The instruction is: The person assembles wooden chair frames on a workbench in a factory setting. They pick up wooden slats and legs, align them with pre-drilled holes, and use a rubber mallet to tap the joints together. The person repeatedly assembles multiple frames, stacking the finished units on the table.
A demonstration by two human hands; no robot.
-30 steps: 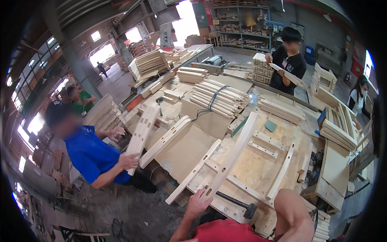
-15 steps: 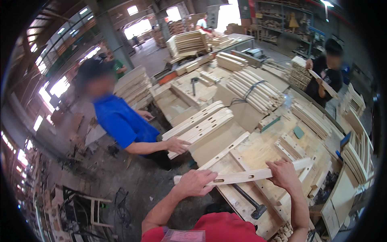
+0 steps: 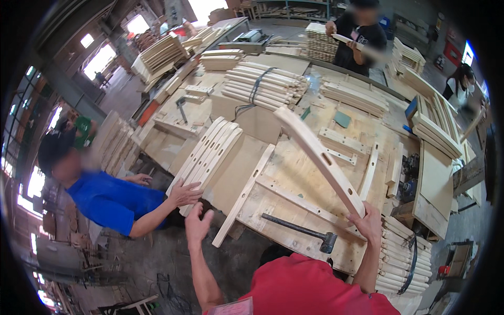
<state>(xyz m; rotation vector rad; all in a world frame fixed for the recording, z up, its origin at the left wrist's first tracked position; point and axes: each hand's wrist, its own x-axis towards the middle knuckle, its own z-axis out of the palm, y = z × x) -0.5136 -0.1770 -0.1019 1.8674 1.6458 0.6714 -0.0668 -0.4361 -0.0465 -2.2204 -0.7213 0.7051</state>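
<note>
A pale wooden rail with slots (image 3: 325, 163) slants up and away over the table, with my right hand (image 3: 368, 223) closed round its near end. My left hand (image 3: 198, 223) holds nothing; its fingers are apart, close to the near end of a row of slotted rails (image 3: 212, 147). Beside it, a co-worker's hand (image 3: 185, 193) rests on that row. Between my hands, a single slotted rail (image 3: 242, 197) juts over the table's near edge. A black hammer (image 3: 327, 242) lies on the table in front of me, its handle pointing left.
A tied bundle of wooden sticks (image 3: 268, 84) lies farther back; another bundle (image 3: 401, 257) stands at my right. A frame of battens (image 3: 294, 197) is on the worktable (image 3: 310, 139). One co-worker in blue (image 3: 110, 197) is at left; another in black (image 3: 362, 44) stands across the table.
My left hand has let go of the rail and moved left to the row of rails. My right hand has swung the rail from crosswise to pointing away. The view has turned right.
</note>
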